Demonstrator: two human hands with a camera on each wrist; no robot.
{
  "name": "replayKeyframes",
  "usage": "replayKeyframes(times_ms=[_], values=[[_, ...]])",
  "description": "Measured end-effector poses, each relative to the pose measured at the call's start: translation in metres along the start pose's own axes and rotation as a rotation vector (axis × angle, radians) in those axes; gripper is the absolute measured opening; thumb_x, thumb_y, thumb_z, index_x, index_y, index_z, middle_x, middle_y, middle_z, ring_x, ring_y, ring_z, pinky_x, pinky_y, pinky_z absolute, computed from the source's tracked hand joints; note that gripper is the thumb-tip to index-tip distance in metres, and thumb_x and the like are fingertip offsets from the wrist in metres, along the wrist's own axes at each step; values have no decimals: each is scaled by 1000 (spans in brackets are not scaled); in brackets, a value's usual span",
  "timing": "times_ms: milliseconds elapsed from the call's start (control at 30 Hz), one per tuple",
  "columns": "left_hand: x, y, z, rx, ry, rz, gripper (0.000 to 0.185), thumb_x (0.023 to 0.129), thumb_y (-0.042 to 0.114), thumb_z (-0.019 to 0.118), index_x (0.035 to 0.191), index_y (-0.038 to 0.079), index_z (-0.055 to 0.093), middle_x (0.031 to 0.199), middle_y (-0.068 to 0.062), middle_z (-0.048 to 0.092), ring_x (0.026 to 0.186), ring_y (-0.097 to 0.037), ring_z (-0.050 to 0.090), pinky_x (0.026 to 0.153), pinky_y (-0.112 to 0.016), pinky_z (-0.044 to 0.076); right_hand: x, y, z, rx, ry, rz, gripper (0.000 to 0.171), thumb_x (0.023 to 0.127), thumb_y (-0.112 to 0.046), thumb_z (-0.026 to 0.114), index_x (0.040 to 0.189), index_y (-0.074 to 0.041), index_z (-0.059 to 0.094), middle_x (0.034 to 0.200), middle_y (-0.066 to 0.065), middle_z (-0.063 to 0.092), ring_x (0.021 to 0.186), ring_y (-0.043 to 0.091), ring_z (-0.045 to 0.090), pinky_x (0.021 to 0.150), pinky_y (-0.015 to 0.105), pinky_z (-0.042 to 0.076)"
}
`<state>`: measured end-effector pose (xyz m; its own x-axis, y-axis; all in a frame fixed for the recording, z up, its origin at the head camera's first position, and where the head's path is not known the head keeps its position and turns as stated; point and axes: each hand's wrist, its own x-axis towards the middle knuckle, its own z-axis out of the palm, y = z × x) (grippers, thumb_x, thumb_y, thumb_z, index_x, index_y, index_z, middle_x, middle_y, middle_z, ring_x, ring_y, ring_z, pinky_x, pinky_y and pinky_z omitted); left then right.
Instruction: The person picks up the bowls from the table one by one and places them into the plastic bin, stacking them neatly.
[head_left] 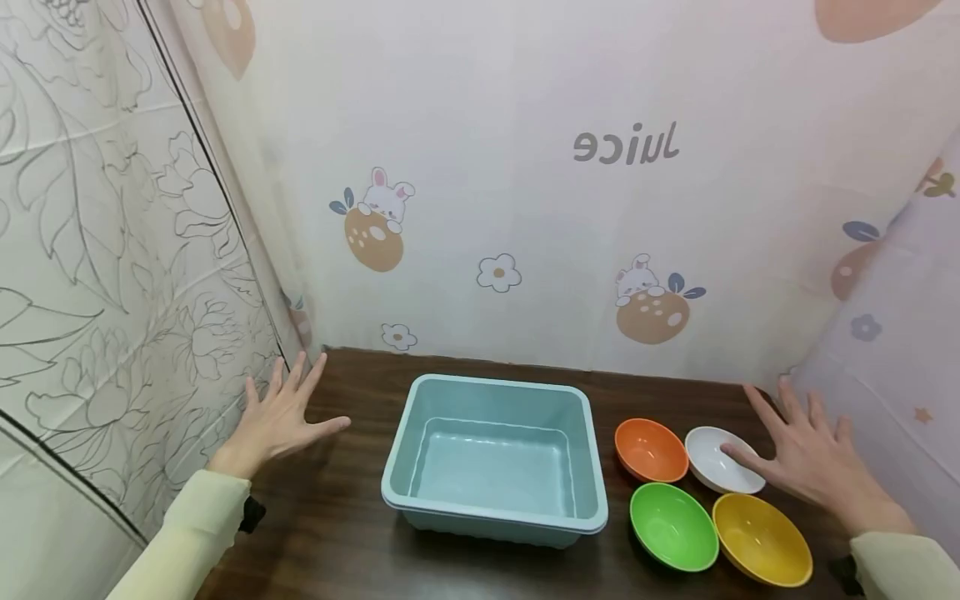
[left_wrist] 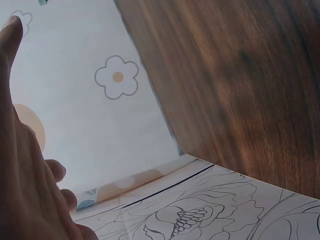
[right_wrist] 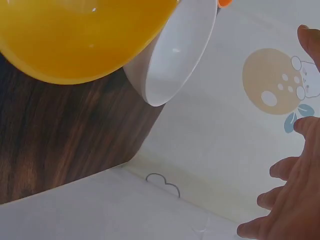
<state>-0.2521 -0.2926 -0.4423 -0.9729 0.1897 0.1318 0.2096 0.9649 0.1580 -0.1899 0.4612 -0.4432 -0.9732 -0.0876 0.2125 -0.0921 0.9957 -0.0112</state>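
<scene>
White bowl (head_left: 722, 467) lies under the thumb of the flat, spread right hand (head_left: 810, 462), while the left hand (head_left: 279, 417) hovers splayed over the desk (head_left: 345, 533).

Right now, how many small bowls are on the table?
4, all right of the blue bin: orange bowl and white bowl behind, green bowl and yellow bowl in front. The right hand reaches over the white one. None seems hidden.
</scene>
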Motion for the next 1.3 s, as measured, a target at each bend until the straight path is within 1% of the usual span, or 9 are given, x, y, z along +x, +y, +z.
replayKeyframes(times_ms=[200, 367, 467, 667, 767, 867, 1000, 1167, 1300], values=[[1, 4, -2, -18, -8, 3, 114, 85, 84, 53, 166, 31, -8, 172, -22, 2, 152, -60, 6, 106, -88, -2, -2, 1, -2, -9, -6, 2, 109, 89, -71, 62, 167, -27, 0, 165, 39, -1, 138, 75, 15, 93, 93, 11], [-1, 10, 1, -54, -29, 5, 112, 86, 83, 53, 166, 33, -7, 172, -21, 7, 152, -60, 8, 105, -89, 8, -3, 2, -6, -19, 3, 6, 110, 88, -70, 63, 167, -26, 0, 166, 37, 2, 137, 75, 16, 93, 93, 12], [-1, 13, 2, -63, -26, 10, 110, 87, 82, 53, 166, 34, -7, 173, -21, 9, 153, -58, 10, 106, -88, 13, -3, 2, -7, -16, 12, 7, 111, 88, -70, 64, 167, -26, 0, 166, 36, 4, 138, 74, 16, 94, 92, 13], [3, 21, 1, -89, -10, 36, 106, 89, 80, 53, 166, 35, -3, 173, -18, 10, 154, -56, 11, 109, -85, 13, -6, 3, -9, -20, 28, 16, 113, 87, -70, 65, 167, -25, 0, 163, 38, 12, 137, 74, 16, 93, 91, 14], [5, 26, 0, -100, 15, 48, 104, 89, 80, 52, 166, 37, -2, 173, -15, 11, 155, -53, 11, 110, -84, 13, -5, 1, -9, -10, 25, 30, 113, 87, -72, 64, 167, -24, 1, 163, 39, 12, 138, 74, 14, 93, 91, 14], [7, 33, 0, -110, 24, 64, 103, 89, 81, 52, 166, 38, -2, 173, -14, 12, 157, -50, 11, 111, -84, 15, -3, 1, -6, 10, 29, 42, 113, 87, -72, 64, 167, -22, 1, 164, 39, 7, 140, 73, 10, 95, 91, 11], [7, 39, 1, -114, 18, 71, 102, 89, 81, 51, 166, 39, 0, 173, -14, 14, 157, -48, 13, 110, -81, 23, -3, -1, 0, 37, 52, 52, 114, 86, -71, 66, 167, -20, 4, 163, 40, 8, 139, 71, 13, 95, 90, 12], [8, 48, 2, -147, 28, 77, 101, 89, 81, 52, 166, 38, 3, 173, -13, 18, 155, -48, 22, 106, -78, 34, -1, -2, 3, 74, 63, 76, 115, 86, -70, 66, 167, -18, 2, 163, 40, 4, 139, 72, 10, 96, 90, 12], [8, 55, 8, -185, -15, 67, 100, 90, 81, 50, 166, 39, 1, 173, -11, 17, 154, -47, 25, 99, -78, 40, 4, -4, 2, 98, 77, 77, 116, 86, -69, 67, 167, -16, 4, 162, 40, 5, 138, 74, 9, 95, 91, 12]])
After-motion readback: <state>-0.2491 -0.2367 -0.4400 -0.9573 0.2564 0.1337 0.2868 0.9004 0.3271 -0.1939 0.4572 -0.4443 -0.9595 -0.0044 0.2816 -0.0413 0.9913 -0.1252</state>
